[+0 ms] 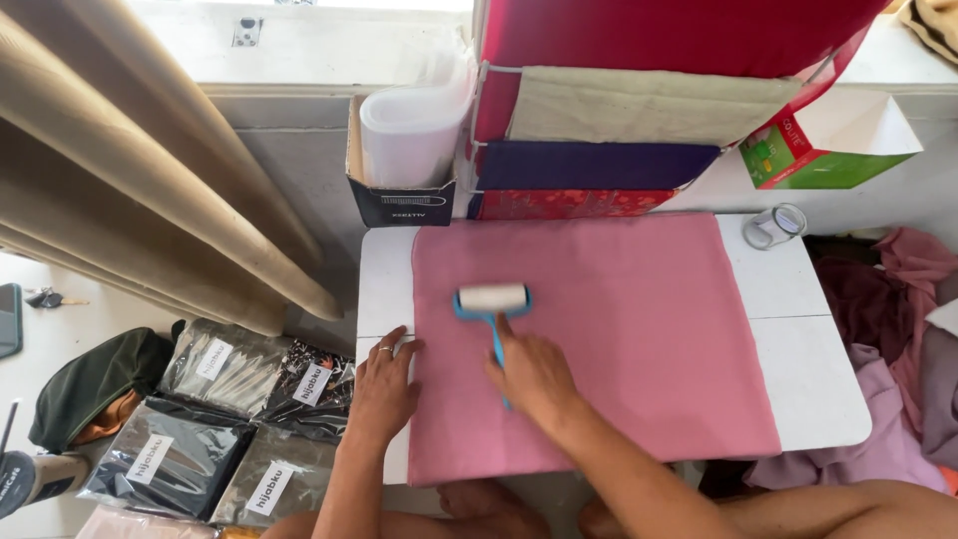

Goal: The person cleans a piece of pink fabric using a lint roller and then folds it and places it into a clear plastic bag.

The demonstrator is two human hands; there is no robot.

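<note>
A pink cloth (619,319) lies spread flat over a small white table (808,369). My right hand (534,374) grips the blue handle of a lint roller (492,299), whose white roll rests on the cloth's left part. My left hand (384,384) lies flat on the cloth's left edge, fingers spread, a ring on one finger, pressing the fabric to the table.
Folded red, beige and purple fabrics (599,130) hang in a rack behind the table. A dark box with a white plastic roll (409,140) stands at back left. A tape roll (775,226) sits on the table's far right corner. Bagged packets (220,419) lie on the floor left; loose clothes (898,329) right.
</note>
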